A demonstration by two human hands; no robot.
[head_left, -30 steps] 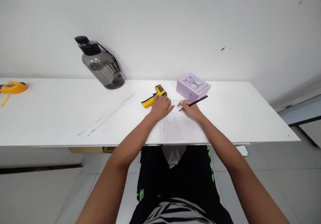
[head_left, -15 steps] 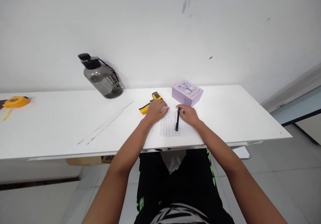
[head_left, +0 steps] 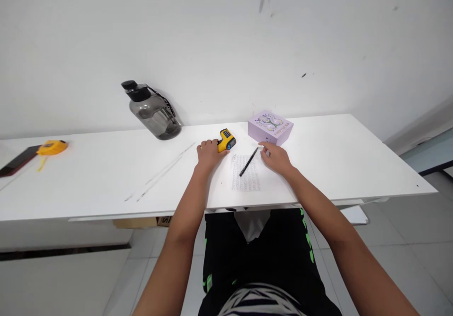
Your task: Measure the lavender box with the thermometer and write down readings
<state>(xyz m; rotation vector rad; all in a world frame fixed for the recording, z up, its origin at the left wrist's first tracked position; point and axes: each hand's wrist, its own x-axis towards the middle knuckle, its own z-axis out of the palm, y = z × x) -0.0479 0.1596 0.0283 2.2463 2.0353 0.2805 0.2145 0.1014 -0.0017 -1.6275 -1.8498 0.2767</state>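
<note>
My left hand [head_left: 208, 153] is wrapped around the handle of a yellow and black infrared thermometer [head_left: 226, 140], whose head sticks out to the right of my fingers. A sheet of clear bubble wrap [head_left: 249, 179] lies flat on the table between my hands. Slanting across its upper part is a black pen [head_left: 248, 162]. Just right of the pen's upper end, my right hand [head_left: 276, 159] rests with thumb and forefinger apart and nothing between them. A lilac printed tea box [head_left: 271, 126] stands right behind that hand.
A grey see-through water bottle [head_left: 155, 115] leans at the wall on the left. Farther left are a yellow tape measure [head_left: 53, 147] and a dark flat object [head_left: 19, 161]. The white table [head_left: 339, 165] ends at the right and along the front.
The right hand has let go of the pen, which now lies tilted the other way on the bubble wrap. The left hand has left the wrap and closed on the thermometer. The view has shifted left.
</note>
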